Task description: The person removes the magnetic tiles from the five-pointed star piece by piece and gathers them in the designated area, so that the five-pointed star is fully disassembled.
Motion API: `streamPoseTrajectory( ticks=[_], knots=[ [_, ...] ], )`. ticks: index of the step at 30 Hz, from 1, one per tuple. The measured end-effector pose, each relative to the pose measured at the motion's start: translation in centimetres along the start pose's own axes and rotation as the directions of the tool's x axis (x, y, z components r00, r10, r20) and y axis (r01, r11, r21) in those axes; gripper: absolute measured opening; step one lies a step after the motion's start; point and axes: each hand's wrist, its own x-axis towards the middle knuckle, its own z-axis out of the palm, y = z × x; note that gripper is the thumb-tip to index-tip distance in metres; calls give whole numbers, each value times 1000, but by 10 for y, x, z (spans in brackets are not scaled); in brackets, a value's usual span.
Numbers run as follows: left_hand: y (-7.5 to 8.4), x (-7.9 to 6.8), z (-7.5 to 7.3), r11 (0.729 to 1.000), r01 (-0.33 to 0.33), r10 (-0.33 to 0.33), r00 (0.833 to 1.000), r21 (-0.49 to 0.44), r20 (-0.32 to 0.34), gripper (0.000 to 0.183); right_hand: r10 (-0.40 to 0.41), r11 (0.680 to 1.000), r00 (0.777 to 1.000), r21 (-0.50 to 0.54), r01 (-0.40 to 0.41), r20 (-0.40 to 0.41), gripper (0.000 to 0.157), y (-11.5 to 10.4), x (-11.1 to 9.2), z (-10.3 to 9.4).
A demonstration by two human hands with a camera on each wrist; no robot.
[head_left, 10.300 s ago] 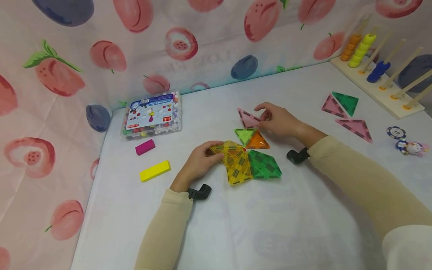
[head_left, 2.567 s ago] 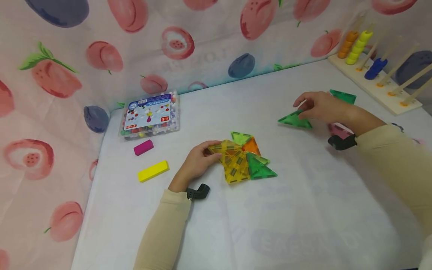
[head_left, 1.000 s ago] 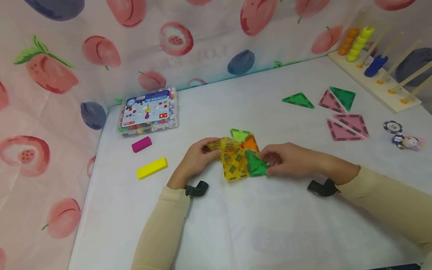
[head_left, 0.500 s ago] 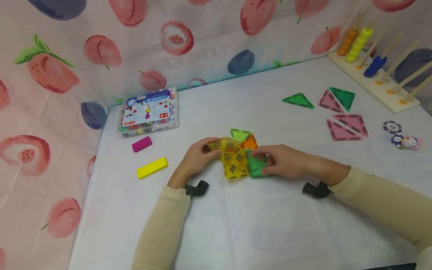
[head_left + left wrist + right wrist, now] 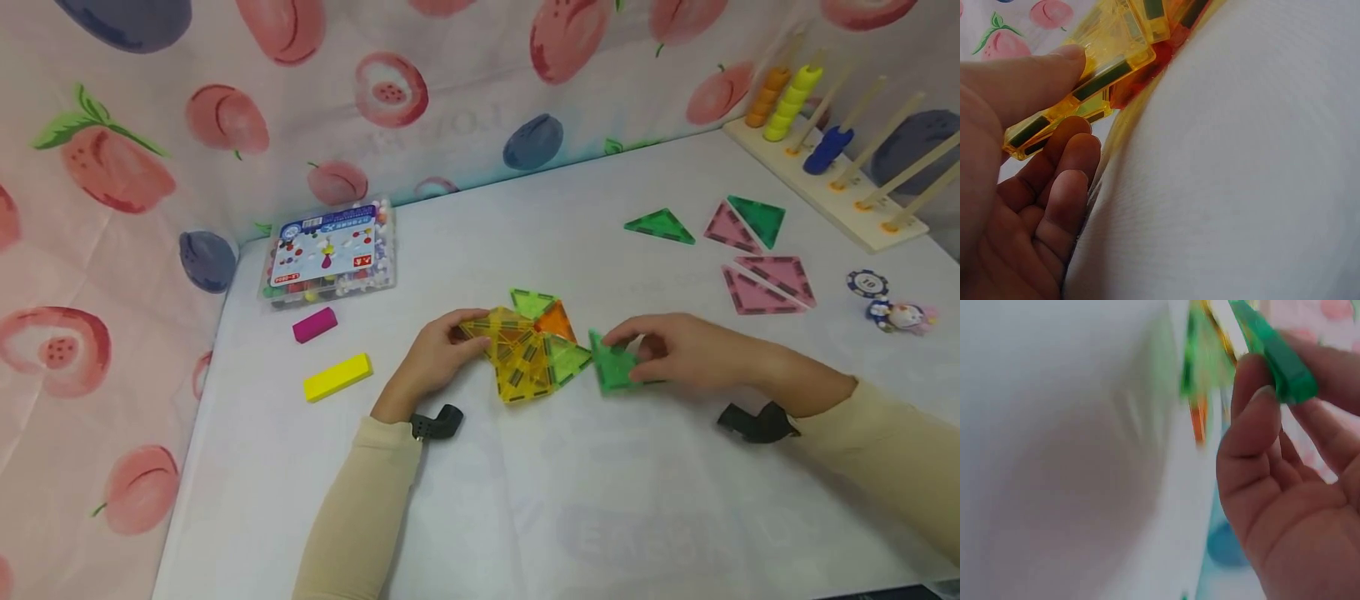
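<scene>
At the left side of a fan of translucent magnetic tiles, my left hand (image 5: pixel 438 354) pinches the stacked yellow tiles (image 5: pixel 522 367); the left wrist view shows the thumb over their edge (image 5: pixel 1100 81). Joined to the yellow ones are an orange triangle (image 5: pixel 557 322) and two light green triangles, one at the top (image 5: pixel 532 302) and one at the right (image 5: pixel 567 360). Just right of the fan my right hand (image 5: pixel 693 354) holds a dark green triangle (image 5: pixel 611 367) between thumb and fingers. In the right wrist view this green tile (image 5: pixel 1288 372) is gripped by its corner.
A separate green triangle (image 5: pixel 662 226), pink triangles (image 5: pixel 761 292) and another green one (image 5: pixel 757 218) lie at the back right. Beyond are a poker chip (image 5: pixel 867 284), a figurine (image 5: pixel 900 316) and a peg board (image 5: pixel 832 187). Leftward are a bead box (image 5: pixel 326 254) and yellow (image 5: pixel 337 377) and magenta (image 5: pixel 315 325) blocks.
My right hand has pulled the dark green triangle rightward off the fan, uncovering the light green one. Earlier it set another green triangle down at the back. My left hand has kept its place.
</scene>
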Motion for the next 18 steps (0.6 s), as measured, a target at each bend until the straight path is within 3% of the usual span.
streamPoseTrajectory(
  ticks=[4, 7, 12, 18],
  knots=[
    [1, 0, -1, 1000, 0, 0, 1000, 5, -5, 40, 47, 995, 980, -81, -64, -195, 40, 24, 9, -32],
    [1, 0, 0, 1000, 0, 0, 1000, 3, -9, 39, 74, 987, 961, -120, -109, -267, 41, 43, 19, -53],
    [0, -1, 2, 1000, 7, -7, 1000, -3, 0, 38, 91, 983, 956, -127, -130, -277, 42, 65, 35, -75],
    [2, -1, 2, 1000, 2, -2, 1000, -5, -8, 38, 117, 975, 955, -151, -162, -272, 46, 74, 52, -86]
  ],
)
